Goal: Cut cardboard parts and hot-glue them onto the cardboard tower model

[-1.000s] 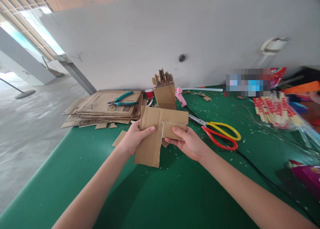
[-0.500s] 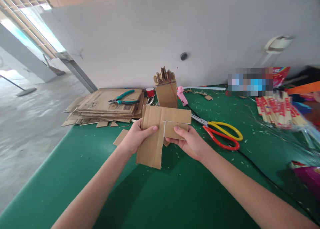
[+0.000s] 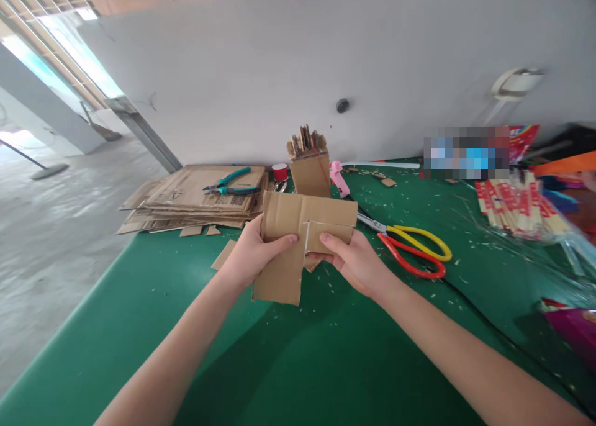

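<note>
An L-shaped piece of cardboard (image 3: 279,271) is held up over the green table, its corner at the upper left. My left hand (image 3: 258,252) grips its left side, thumb on the front face and fingers behind. My right hand (image 3: 354,258) pinches a smaller cardboard rectangle (image 3: 316,233) that sits in the inner corner of the L. A pale line runs along the seams between the two pieces. Right behind them stands a cardboard box (image 3: 310,176) with cardboard strips upright in it. To the right lie large scissors (image 3: 410,246) with one yellow and one red handle.
Stacked cardboard sheets (image 3: 186,193) lie at the back left with teal-handled pliers (image 3: 233,184) on top. A pink glue gun (image 3: 339,179) stands by the box, its black cord running right. Wrapped chopsticks (image 3: 521,208) and plastic bags occupy the right. Scraps dot the green table (image 3: 177,302).
The cardboard's lower end has risen slightly, so the piece leans a little more away from me. Both hands keep their hold.
</note>
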Demonstrator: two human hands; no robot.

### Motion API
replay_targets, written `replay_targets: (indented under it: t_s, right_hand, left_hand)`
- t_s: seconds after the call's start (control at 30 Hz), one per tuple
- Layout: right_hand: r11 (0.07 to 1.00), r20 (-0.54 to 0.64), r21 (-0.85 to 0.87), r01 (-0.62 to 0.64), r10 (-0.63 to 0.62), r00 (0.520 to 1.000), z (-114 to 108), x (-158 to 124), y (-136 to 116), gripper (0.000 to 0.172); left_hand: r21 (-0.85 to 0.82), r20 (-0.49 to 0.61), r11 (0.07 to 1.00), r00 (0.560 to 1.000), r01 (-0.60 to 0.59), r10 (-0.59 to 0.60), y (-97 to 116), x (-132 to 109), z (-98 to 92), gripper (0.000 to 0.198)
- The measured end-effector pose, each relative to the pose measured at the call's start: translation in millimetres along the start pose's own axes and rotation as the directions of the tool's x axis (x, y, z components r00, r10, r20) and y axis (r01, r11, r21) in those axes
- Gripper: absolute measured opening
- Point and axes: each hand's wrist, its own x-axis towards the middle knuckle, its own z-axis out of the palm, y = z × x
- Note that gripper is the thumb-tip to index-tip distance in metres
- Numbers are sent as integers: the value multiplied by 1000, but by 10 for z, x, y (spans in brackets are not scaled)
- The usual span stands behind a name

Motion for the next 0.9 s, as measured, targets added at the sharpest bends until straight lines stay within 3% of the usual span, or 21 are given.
replay_targets:
  t_s: [0.03, 0.07, 0.1, 0.13, 0.2, 0.23, 0.3, 0.4, 0.53, 0.67, 0.73, 0.8, 0.9]
  right_hand:
    - [985, 60, -172, 16, -6, 998, -75, 1, -87, 41]
    - [911, 150, -410, 39, 25, 988, -173, -3, -189, 40]
    - [732, 190, -676, 84, 63, 980, -290, -13, -296, 39]
    - [466, 171, -878, 104, 103, 980, -420, -30, -396, 39]
    - [-31, -1, -999, 5, 186, 983, -686, -85, -541, 42]
    - [-176, -106, -982, -66, 230, 967, -806, -121, -574, 42]
    - [-298, -208, -946, -126, 260, 943, -988, -200, -560, 34]
    - [-407, -301, -890, -207, 182, 936, -1102, -293, -442, 32]
    - [-429, -345, -863, -266, 117, 931, -1084, -318, -381, 28]
    - [-339, -387, -877, -340, 80, 919, -1041, -314, -491, 27]
    - [-202, -424, -891, -406, 54, 904, -1034, -343, -545, 30]
    - [29, -419, -905, -424, 104, 902, -1034, -395, -569, 35]
    - [423, -236, -832, -359, 315, 919, -1012, -494, -551, 37]
  left_hand:
    - [-46, -8, 999, 1000, -12, 12, 23, 1, -27, 44]
    - [-91, -29, 995, 999, -33, 31, 50, 3, -60, 44]
    - [-134, -63, 989, 997, -60, 52, 79, 6, -97, 43]
    - [-170, -104, 982, 992, -86, 69, 107, 8, -132, 41]
    - [-220, -180, 968, 980, -122, 82, 152, 10, -177, 38]
    - [-240, -206, 962, 975, -126, 77, 166, 9, -182, 37]
    - [-281, -232, 952, 971, -121, 55, 173, 7, -151, 37]
    - [-361, -248, 925, 968, -120, 29, 149, -1, -39, 38]
    - [-461, -228, 884, 973, -76, -35, 102, -36, 105, 41]
    - [-533, -211, 842, 976, -76, -45, 81, -82, 182, 40]
    - [-564, -222, 821, 974, -93, -42, 87, -94, 204, 40]
    - [-590, -237, 801, 970, -99, -54, 99, -93, 220, 39]
    - [-621, -266, 776, 961, -111, -76, 101, -71, 225, 37]
